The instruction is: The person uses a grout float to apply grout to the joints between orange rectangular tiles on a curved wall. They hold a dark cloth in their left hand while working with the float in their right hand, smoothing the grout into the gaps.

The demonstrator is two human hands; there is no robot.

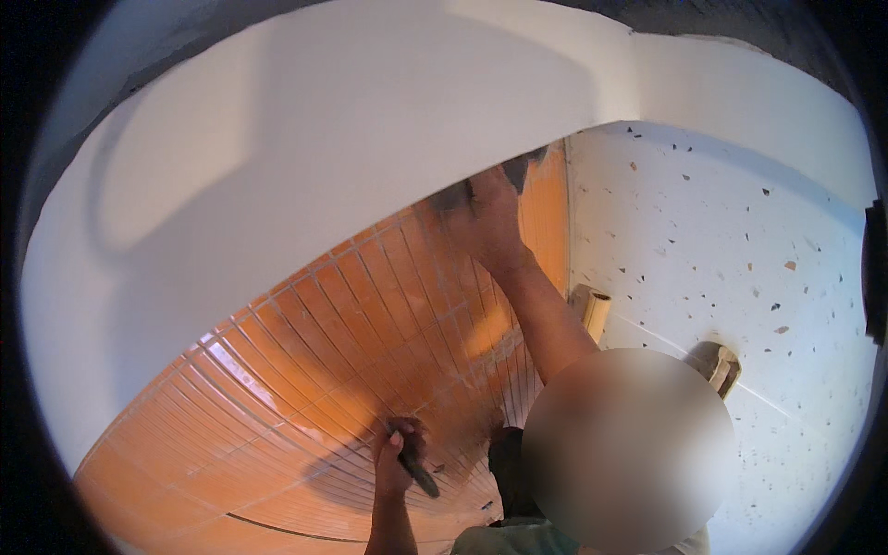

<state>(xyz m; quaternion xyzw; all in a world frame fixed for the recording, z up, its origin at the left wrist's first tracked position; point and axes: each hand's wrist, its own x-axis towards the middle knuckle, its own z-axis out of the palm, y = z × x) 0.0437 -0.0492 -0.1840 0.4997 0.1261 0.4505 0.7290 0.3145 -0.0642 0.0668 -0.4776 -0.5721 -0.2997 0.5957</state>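
My right hand (486,217) is raised against the top of the orange tiled wall (324,314), right under the white surface. It grips a dark grey, flat-looking piece (516,174), whose kind I cannot make out. Low on the left, my left hand (393,458) is closed around a dark, elongated tool (416,467) with a dark lump near its upper end, held in front of the tiles. Narrow tiles with pale grout lines fan out between my two hands. Grey smears mark the tiles near the right hand.
A large white surface (370,111) curves over the tiles. At the right stands a pale speckled wall (684,240) with two tan fittings, one (597,313) near my right forearm and another (723,368) further right. A blurred round patch hides the area below my right arm.
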